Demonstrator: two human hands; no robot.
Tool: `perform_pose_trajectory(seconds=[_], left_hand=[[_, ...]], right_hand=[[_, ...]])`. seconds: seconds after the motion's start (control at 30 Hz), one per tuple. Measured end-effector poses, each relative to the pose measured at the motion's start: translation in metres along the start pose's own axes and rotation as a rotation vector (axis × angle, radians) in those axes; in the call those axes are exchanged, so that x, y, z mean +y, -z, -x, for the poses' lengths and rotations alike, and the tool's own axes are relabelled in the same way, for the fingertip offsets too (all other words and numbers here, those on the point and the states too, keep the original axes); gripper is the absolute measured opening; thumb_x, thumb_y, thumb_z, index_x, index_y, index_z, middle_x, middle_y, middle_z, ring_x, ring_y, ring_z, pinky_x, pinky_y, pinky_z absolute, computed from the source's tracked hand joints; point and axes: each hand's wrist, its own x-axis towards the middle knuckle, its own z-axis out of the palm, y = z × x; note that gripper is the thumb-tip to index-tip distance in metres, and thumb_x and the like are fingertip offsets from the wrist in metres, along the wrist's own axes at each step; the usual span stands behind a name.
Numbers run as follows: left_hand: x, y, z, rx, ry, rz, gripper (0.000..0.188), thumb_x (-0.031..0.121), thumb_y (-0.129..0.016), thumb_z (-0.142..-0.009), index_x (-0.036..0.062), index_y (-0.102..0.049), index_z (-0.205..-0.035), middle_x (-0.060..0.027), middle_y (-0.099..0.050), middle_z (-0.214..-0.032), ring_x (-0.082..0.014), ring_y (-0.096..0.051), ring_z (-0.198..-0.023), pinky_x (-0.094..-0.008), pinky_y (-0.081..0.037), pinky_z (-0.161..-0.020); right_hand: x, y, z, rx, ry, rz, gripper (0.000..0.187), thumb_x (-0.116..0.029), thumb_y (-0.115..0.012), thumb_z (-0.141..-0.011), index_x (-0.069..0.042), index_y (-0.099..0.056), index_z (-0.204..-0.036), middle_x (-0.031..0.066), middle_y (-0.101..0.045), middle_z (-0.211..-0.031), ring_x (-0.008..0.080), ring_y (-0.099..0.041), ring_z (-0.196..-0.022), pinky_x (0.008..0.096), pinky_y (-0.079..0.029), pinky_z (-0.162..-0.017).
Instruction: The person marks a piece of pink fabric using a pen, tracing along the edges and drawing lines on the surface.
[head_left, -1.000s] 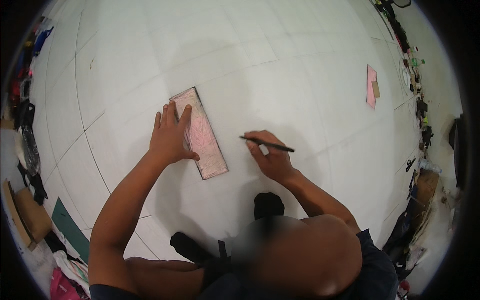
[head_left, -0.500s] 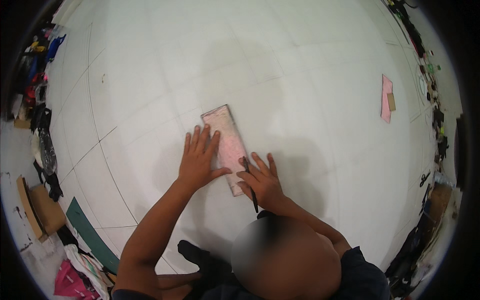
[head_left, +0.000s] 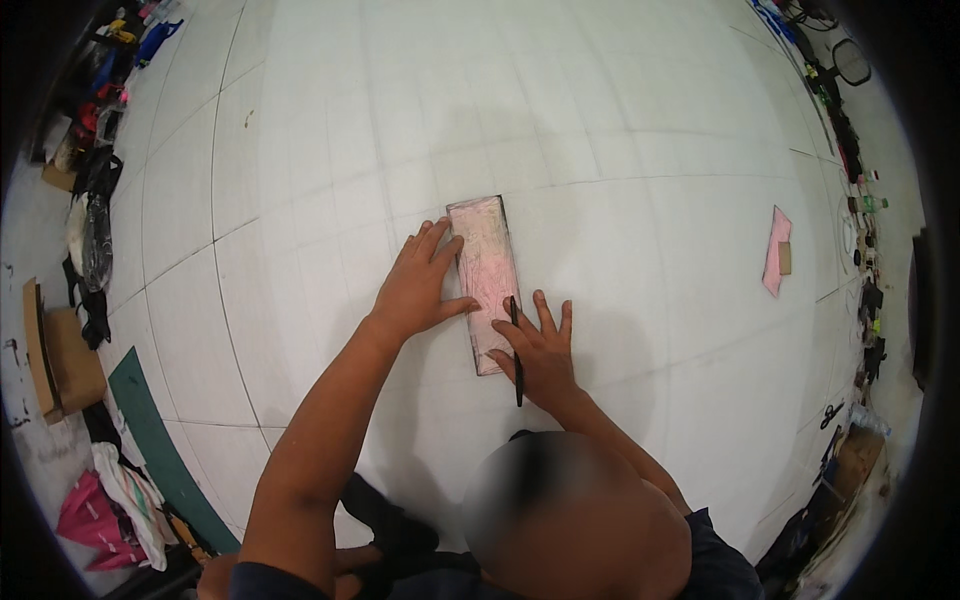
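Observation:
A long pink rectangular piece [head_left: 487, 262] with creased, pale patches and dark edges lies on the white tiled floor. My left hand [head_left: 412, 285] rests with fingers spread along its left side, the thumb reaching onto the surface. At the lower right, my right hand [head_left: 545, 358] has a slim black pen [head_left: 517, 372] caught between thumb and fingers. The pen lies alongside the piece's right edge, and its other fingers are stretched out over the floor.
At the right lies a pink scrap [head_left: 772, 268] with a small brown piece on it. Scissors [head_left: 831, 415] and assorted items line the right wall. On the left are an open cardboard box [head_left: 75, 360], a green strip [head_left: 165, 455], bags and a pink cloth [head_left: 97, 525].
The whole view has turned, so the pink piece now points nearly straight ahead. My left fingers sit slightly farther up its left edge. The pen stays in my right hand.

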Motion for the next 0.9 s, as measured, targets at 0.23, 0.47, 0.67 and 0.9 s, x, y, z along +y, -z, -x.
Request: perform_pose_trajectory(seconds=[0.23,0.47,0.67,0.9], left_hand=[[-0.008,0.004,0.003,-0.033,-0.033,0.039,0.098,0.044,-0.093,-0.073,0.0025,-0.048,-0.150,-0.0188,-0.033,-0.166,-0.0422,-0.031,-0.154,-0.0510,-0.035,-0.125],[-0.009,0.005,-0.003,-0.036,-0.062,0.036,0.099,0.046,-0.093,-0.073,-0.0010,-0.047,-0.147,-0.0198,-0.035,-0.164,-0.0409,-0.033,-0.154,-0.0475,-0.036,-0.125],[-0.015,0.004,-0.002,-0.021,-0.078,0.004,0.101,0.047,-0.092,-0.073,-0.0028,-0.045,-0.148,-0.0218,-0.036,-0.163,-0.0406,-0.034,-0.152,-0.0465,-0.036,-0.125],[-0.005,0.006,-0.011,-0.071,-0.034,-0.029,0.110,0.046,-0.094,-0.071,-0.0030,-0.040,-0.153,-0.0223,-0.035,-0.164,-0.0396,-0.031,-0.154,-0.0453,-0.034,-0.126]], right_hand=[[-0.002,-0.002,0.000,-0.003,0.030,0.054,0.042,-0.035,-0.079,-0.089,-0.018,-0.069,-0.126,0.0094,-0.062,-0.146,0.0466,-0.043,-0.145,0.0759,-0.018,-0.118],[0.000,0.003,0.000,0.001,0.026,0.067,0.042,-0.035,-0.080,-0.088,-0.019,-0.069,-0.125,0.0084,-0.062,-0.145,0.0461,-0.044,-0.145,0.0756,-0.018,-0.118],[-0.003,0.000,-0.001,0.000,0.033,0.073,0.042,-0.036,-0.080,-0.088,-0.018,-0.069,-0.125,0.0085,-0.062,-0.146,0.0457,-0.044,-0.144,0.0753,-0.019,-0.118],[0.002,0.007,0.003,-0.006,0.022,0.070,0.043,-0.034,-0.079,-0.089,-0.016,-0.068,-0.127,0.0098,-0.061,-0.147,0.0459,-0.044,-0.144,0.0739,-0.020,-0.118]])
